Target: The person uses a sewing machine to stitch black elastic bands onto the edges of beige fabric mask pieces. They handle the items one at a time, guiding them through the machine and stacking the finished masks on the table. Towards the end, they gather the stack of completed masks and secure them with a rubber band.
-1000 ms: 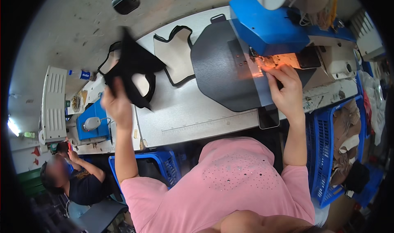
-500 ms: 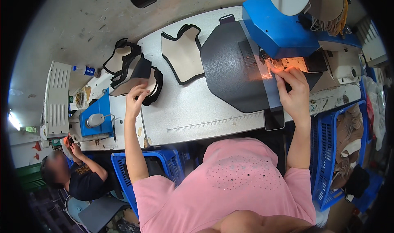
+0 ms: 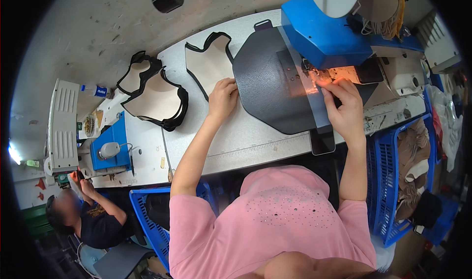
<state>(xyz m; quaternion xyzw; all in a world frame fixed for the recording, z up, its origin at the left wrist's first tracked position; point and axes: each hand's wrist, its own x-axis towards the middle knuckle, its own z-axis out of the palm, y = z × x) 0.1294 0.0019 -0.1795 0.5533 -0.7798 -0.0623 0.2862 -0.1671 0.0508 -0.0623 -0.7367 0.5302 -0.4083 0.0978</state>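
My left hand (image 3: 223,100) rests on the table with fingers curled, at the lower edge of a cream panel with black edging (image 3: 206,65) and against the left side of a dark grey, cut-cornered board (image 3: 263,82). What those fingers hold, if anything, is hidden. My right hand (image 3: 344,102) is closed in a pinch beside the orange-lit needle area of a blue sewing machine (image 3: 322,36); whatever lies between its fingertips is too small to make out. A clear strip (image 3: 319,102) covers the board's right side.
More black-edged cream pieces (image 3: 156,99) lie at the left. A phone (image 3: 322,141) sits by the table's front edge. Blue crates stand at both sides, the right crate (image 3: 386,190) holding brown fabric. Beyond a second blue machine (image 3: 110,149), a co-worker (image 3: 101,215) works at far left.
My left hand has left the pieces at the left and come right to the board's edge. The dark flap raised over those pieces is down. My right hand stays at the needle; the view shifts slightly.
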